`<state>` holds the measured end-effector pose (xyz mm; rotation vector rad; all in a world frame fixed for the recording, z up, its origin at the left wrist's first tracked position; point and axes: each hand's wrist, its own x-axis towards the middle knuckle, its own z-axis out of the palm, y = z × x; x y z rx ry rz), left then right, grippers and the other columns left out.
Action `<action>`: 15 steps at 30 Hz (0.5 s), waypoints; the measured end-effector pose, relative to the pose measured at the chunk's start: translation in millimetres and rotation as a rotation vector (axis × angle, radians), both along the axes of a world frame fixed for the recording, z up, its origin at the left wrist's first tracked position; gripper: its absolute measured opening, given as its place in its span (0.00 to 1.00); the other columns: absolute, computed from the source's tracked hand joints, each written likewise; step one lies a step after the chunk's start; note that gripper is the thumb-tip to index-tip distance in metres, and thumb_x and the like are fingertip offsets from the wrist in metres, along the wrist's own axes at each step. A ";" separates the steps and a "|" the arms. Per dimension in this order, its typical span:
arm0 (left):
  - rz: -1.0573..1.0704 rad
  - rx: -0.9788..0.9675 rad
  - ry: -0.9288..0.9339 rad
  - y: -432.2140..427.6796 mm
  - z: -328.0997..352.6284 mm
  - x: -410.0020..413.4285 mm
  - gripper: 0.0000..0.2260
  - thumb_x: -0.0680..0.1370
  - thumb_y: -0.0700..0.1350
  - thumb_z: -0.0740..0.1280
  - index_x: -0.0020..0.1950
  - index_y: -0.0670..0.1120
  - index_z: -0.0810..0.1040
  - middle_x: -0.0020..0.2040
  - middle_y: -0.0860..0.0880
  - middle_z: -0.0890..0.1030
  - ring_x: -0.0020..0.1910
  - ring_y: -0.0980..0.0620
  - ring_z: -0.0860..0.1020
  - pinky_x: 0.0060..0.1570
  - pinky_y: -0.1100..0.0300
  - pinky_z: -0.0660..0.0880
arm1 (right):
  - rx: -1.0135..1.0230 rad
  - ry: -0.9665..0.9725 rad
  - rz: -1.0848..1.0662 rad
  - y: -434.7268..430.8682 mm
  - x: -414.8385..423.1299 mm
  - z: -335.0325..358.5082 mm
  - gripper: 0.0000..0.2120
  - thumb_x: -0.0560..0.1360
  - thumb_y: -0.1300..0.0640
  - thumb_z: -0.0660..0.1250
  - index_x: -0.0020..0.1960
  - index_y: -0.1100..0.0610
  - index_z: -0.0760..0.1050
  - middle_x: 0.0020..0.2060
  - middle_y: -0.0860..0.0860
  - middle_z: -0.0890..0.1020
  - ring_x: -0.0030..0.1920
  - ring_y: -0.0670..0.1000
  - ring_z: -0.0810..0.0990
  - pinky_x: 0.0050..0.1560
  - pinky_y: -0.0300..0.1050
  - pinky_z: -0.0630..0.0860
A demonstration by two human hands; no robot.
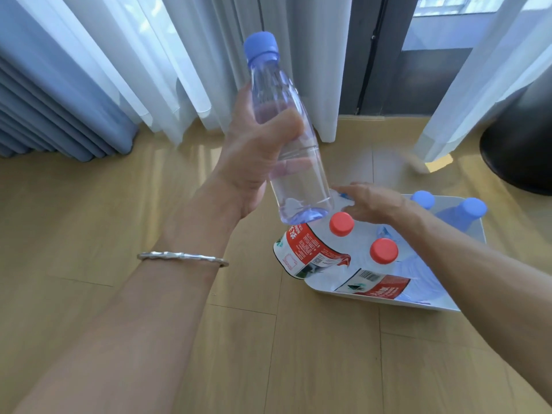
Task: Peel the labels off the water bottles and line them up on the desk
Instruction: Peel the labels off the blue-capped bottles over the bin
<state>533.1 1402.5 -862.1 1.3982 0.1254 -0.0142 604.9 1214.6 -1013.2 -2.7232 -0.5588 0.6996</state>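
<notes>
While the left hand (254, 153) grips the label-free blue-capped bottle (301, 189) at mid-body above the floor and the right hand (373, 201) hovers, fingers spread, over the white tray (373, 297), the apparently full, smooth bottle likely handles heavy and slippery.

Clear, glossy plastic on the bottle (301, 198), matt blue cap (260, 44); shiny metal bangle (182, 256); smooth wood floor (89, 219); sheer cloth curtains (134, 55).
</notes>
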 end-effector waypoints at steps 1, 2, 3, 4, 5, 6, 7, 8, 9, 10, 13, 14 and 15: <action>-0.001 -0.002 0.003 -1.3 -0.4 -0.1 0.26 0.68 0.37 0.64 0.65 0.47 0.69 0.41 0.52 0.75 0.41 0.51 0.78 0.36 0.53 0.77 | -0.055 -0.004 0.053 0.4 -2.3 -0.5 0.32 0.78 0.54 0.63 0.78 0.50 0.54 0.70 0.54 0.70 0.68 0.57 0.69 0.64 0.49 0.67; -0.001 -0.002 0.007 -2.1 -1.4 -0.2 0.27 0.68 0.37 0.64 0.67 0.47 0.68 0.41 0.53 0.75 0.41 0.51 0.78 0.36 0.53 0.78 | -0.136 -0.023 0.108 1.6 -5.1 -1.8 0.35 0.78 0.52 0.63 0.79 0.50 0.49 0.72 0.55 0.66 0.70 0.57 0.65 0.67 0.51 0.64; -0.004 0.003 0.011 -3.2 -2.1 -0.3 0.29 0.67 0.37 0.64 0.68 0.47 0.68 0.41 0.53 0.75 0.42 0.50 0.78 0.36 0.53 0.78 | -0.226 -0.043 0.154 2.3 -8.4 -3.6 0.38 0.78 0.51 0.62 0.79 0.51 0.44 0.74 0.56 0.61 0.73 0.58 0.60 0.71 0.53 0.60; -0.010 0.014 0.013 -4.1 -2.6 -0.3 0.30 0.67 0.37 0.65 0.69 0.47 0.67 0.41 0.53 0.76 0.42 0.50 0.78 0.36 0.53 0.78 | -0.298 -0.045 0.178 3.8 -12.2 -4.4 0.40 0.77 0.52 0.62 0.79 0.52 0.39 0.76 0.57 0.55 0.76 0.58 0.53 0.74 0.57 0.54; -0.020 0.028 0.012 -4.9 -2.2 -0.7 0.30 0.67 0.37 0.65 0.70 0.47 0.67 0.42 0.53 0.76 0.43 0.51 0.78 0.36 0.53 0.78 | -0.339 -0.027 0.178 5.3 -14.7 -4.7 0.41 0.77 0.53 0.62 0.78 0.53 0.37 0.77 0.57 0.50 0.77 0.59 0.48 0.75 0.59 0.50; -0.028 0.042 0.007 -5.6 -1.7 -0.5 0.31 0.67 0.37 0.65 0.70 0.47 0.66 0.44 0.51 0.75 0.43 0.51 0.78 0.37 0.53 0.78 | -0.341 -0.003 0.166 6.8 -16.1 -2.7 0.41 0.77 0.53 0.62 0.78 0.53 0.37 0.78 0.57 0.47 0.77 0.59 0.44 0.75 0.60 0.47; -0.029 0.052 0.002 -6.6 -0.9 -0.3 0.31 0.67 0.38 0.65 0.71 0.47 0.65 0.46 0.50 0.75 0.44 0.51 0.78 0.37 0.53 0.79 | -0.309 0.018 0.147 7.8 -16.3 1.6 0.39 0.78 0.52 0.61 0.79 0.53 0.40 0.78 0.57 0.46 0.77 0.59 0.44 0.75 0.60 0.47; -0.021 0.060 -0.002 -7.6 -1.1 0.8 0.32 0.67 0.38 0.65 0.71 0.47 0.64 0.47 0.49 0.74 0.44 0.51 0.78 0.38 0.53 0.79 | -0.245 0.030 0.115 7.9 -15.8 8.5 0.36 0.79 0.51 0.61 0.79 0.54 0.45 0.78 0.57 0.49 0.77 0.59 0.45 0.75 0.59 0.48; -0.003 0.069 -0.009 -9.2 -1.8 2.3 0.33 0.67 0.38 0.65 0.72 0.47 0.64 0.48 0.49 0.74 0.45 0.51 0.78 0.38 0.52 0.80 | -0.144 0.034 0.063 6.5 -14.6 17.6 0.32 0.79 0.49 0.61 0.78 0.55 0.53 0.77 0.57 0.54 0.77 0.58 0.50 0.75 0.56 0.52; 0.023 0.087 -0.024 -11.0 -3.7 5.2 0.34 0.67 0.38 0.66 0.73 0.48 0.63 0.49 0.50 0.74 0.45 0.51 0.78 0.39 0.51 0.80 | -0.011 0.026 -0.011 4.1 -13.0 29.7 0.28 0.79 0.49 0.62 0.75 0.56 0.61 0.75 0.57 0.61 0.75 0.57 0.57 0.72 0.52 0.58; 0.072 0.232 -0.112 -18.8 -9.5 15.7 0.38 0.67 0.38 0.69 0.75 0.50 0.61 0.49 0.53 0.76 0.46 0.55 0.80 0.47 0.45 0.81 | 0.483 -0.029 -0.292 -6.7 -5.7 73.9 0.18 0.79 0.48 0.62 0.66 0.55 0.75 0.62 0.51 0.78 0.64 0.52 0.75 0.62 0.43 0.69; 0.057 0.287 -0.149 -23.3 -11.1 19.3 0.39 0.68 0.37 0.71 0.76 0.51 0.60 0.49 0.53 0.76 0.46 0.56 0.81 0.49 0.47 0.81 | 0.689 0.022 -0.359 -9.8 -4.3 92.0 0.18 0.79 0.45 0.61 0.63 0.53 0.76 0.59 0.48 0.80 0.62 0.50 0.77 0.61 0.45 0.71; 0.028 0.339 -0.185 -29.2 -12.0 21.9 0.40 0.69 0.37 0.72 0.77 0.51 0.58 0.51 0.52 0.77 0.48 0.56 0.81 0.50 0.51 0.81 | 0.891 0.120 -0.407 -12.2 -4.0 109.6 0.20 0.78 0.40 0.58 0.62 0.50 0.76 0.58 0.48 0.80 0.60 0.50 0.79 0.60 0.48 0.74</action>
